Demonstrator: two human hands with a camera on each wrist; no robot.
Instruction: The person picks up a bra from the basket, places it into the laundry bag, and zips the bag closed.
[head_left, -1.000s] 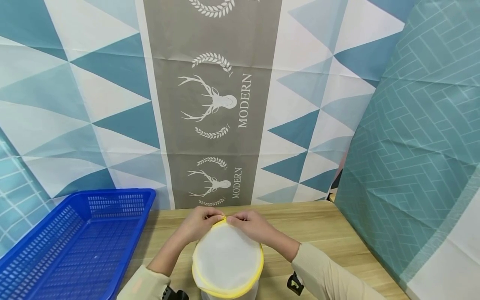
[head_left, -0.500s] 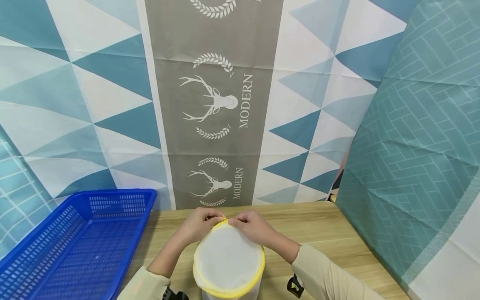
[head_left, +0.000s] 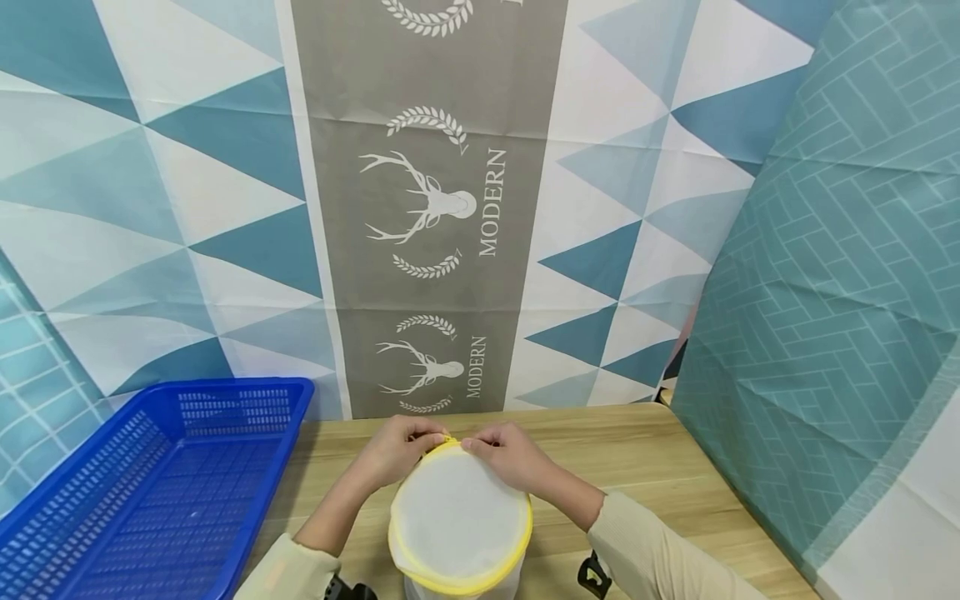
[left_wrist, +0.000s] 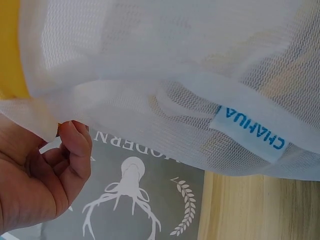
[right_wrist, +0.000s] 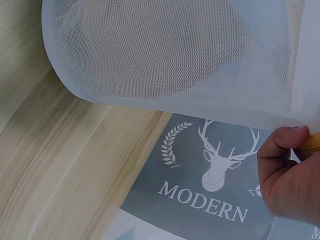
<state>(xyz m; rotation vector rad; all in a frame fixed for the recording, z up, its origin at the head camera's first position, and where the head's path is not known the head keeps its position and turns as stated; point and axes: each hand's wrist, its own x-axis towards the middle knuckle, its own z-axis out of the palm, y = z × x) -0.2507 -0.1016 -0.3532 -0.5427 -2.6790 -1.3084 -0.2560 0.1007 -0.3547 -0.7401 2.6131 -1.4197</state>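
A white mesh laundry bag (head_left: pixel 461 517) with yellow zipper trim (head_left: pixel 529 529) stands upright on the table, its round top facing up. At the far edge of that top, my left hand (head_left: pixel 392 452) pinches the yellow trim between thumb and finger. Close beside it, my right hand (head_left: pixel 512 457) pinches the same edge, with a short piece of yellow showing between the hands. In the left wrist view, a CHAHUA label (left_wrist: pixel 250 132) hangs on the bag's mesh side. Something darker shows faintly through the mesh in the right wrist view; its kind is unclear.
A blue plastic basket (head_left: pixel 288 450) with slotted walls stands to the left of the bag. The wooden table (head_left: pixel 622 442) ends at a patterned cloth backdrop (head_left: pixel 427 275). A teal cloth (head_left: pixel 817 375) hangs along the right side.
My right hand has shifted slightly right along the rim, widening the gap between my hands a little. The bag has moved slightly right in view. Both hands keep their pinch.
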